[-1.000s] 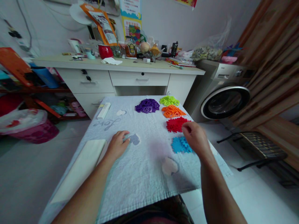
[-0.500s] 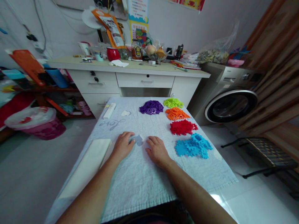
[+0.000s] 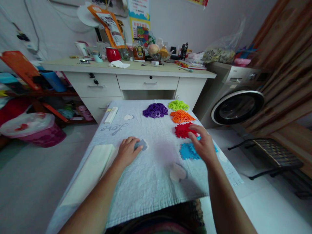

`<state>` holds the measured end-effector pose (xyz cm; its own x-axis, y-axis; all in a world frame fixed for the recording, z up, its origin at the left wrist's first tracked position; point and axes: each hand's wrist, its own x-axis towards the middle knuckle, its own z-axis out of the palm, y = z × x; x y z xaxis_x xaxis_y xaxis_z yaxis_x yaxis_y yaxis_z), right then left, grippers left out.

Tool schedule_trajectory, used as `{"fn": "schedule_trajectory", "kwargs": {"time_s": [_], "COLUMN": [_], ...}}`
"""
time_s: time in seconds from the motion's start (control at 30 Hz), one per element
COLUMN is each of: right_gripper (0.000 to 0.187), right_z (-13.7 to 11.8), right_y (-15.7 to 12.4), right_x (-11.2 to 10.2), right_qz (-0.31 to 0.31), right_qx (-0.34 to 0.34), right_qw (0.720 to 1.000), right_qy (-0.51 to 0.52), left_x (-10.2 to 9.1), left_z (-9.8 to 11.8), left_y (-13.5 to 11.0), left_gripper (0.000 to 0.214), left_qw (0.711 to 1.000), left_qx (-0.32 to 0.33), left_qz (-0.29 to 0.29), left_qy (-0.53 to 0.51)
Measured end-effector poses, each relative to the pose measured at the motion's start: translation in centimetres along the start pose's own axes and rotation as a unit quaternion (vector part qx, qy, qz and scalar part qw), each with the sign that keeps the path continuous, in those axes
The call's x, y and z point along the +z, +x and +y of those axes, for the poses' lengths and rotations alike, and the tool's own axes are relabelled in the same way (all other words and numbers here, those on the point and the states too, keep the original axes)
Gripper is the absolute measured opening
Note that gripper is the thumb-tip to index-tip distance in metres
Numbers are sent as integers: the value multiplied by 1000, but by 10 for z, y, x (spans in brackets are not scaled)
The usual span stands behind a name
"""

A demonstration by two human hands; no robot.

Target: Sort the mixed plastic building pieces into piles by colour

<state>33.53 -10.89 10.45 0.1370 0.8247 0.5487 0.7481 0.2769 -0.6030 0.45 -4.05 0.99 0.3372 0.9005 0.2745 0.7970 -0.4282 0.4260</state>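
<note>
On a light blue cloth (image 3: 146, 188) over the table, my left hand (image 3: 128, 151) lies palm down with its fingers stretched, beside a grey printed patch. My right hand (image 3: 203, 144) is over the red pieces (image 3: 181, 130) and the blue pieces (image 3: 188, 151), fingers apart and covering part of both heaps. I cannot tell whether its fingertips touch the red ones. These small plastic pieces have notched edges. Behind them sit heaps of orange pieces (image 3: 181, 116), lime green pieces (image 3: 178, 105) and purple pieces (image 3: 156, 111).
A long white folded item (image 3: 90, 175) lies along the left table edge, with a slim white box (image 3: 111, 115) farther back. Beyond the table stands a cluttered white desk (image 3: 95, 84). A washing machine (image 3: 234, 107) and a woven stool (image 3: 275, 152) are on the right.
My right hand has moved right, from the middle of the cloth to above the red and blue heaps. My left hand has stayed in place. The view has shifted slightly.
</note>
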Motion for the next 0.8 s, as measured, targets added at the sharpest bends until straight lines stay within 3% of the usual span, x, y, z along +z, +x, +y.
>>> {"fn": "schedule_trajectory", "kwargs": {"time_s": [0.13, 0.27, 0.43, 0.57, 0.67, 0.8], "right_gripper": [51, 65, 71, 67, 63, 60], "right_z": [62, 101, 104, 100, 99, 99], "right_y": [-3, -20, -31, -32, -33, -34], "right_x": [-44, -49, -41, -38, -36, -32], "right_qz": [101, 43, -22, -32, -39, -44], "right_qx": [156, 236, 244, 244, 246, 243], "right_qw": [981, 970, 969, 969, 969, 969], "right_qy": [-53, -40, -28, -18, 1, 20], "left_x": [-2, -2, 3, 11, 28, 66], "left_z": [12, 37, 74, 110, 147, 192], "left_y": [-2, -7, -23, -28, -13, 18], "left_gripper": [39, 50, 74, 95, 114, 124], "left_qw": [1000, 999, 986, 971, 960, 953], "left_qx": [1, 14, 68, 154, 199, 225], "left_qz": [-12, -51, -120, -155, -161, -121], "left_qy": [7, -10, -88, -95, -113, -163]}}
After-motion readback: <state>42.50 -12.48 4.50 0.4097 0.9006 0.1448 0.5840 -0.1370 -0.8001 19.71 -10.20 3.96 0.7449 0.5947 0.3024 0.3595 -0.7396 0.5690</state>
